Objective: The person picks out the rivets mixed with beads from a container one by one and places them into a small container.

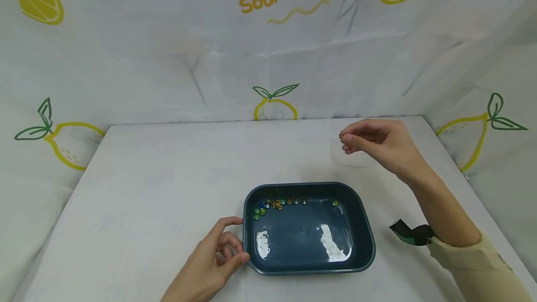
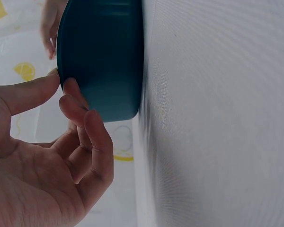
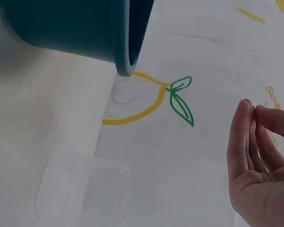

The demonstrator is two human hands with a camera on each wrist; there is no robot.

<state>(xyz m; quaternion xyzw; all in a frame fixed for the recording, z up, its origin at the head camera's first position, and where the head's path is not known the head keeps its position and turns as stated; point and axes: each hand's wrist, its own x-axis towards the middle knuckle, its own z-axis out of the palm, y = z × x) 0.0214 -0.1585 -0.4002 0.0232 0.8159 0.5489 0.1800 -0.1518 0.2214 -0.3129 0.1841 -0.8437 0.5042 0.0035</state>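
Observation:
A dark teal tray (image 1: 302,246) stands at the front of the white table. My left hand (image 1: 211,257) holds its left side, with the thumb at the rim and curved fingers by the outer wall; the left wrist view shows this hand (image 2: 61,156) against the tray wall (image 2: 104,61). Beyond the tray, my right hand (image 1: 383,146) is raised and pinches a small orange-brown piece (image 1: 341,136) between thumb and fingertips. Whether it is a bead or metal is too small to tell. Several shiny glass beads (image 1: 262,211) and gold-coloured small pieces (image 1: 277,204) lie along the tray's back left.
A clear plastic box (image 3: 61,189), faint in the head view, stands on the table below my right hand. A dark strap (image 1: 413,234) hangs at the right sleeve. White lemon-print cloth (image 1: 168,59) closes off the back and sides.

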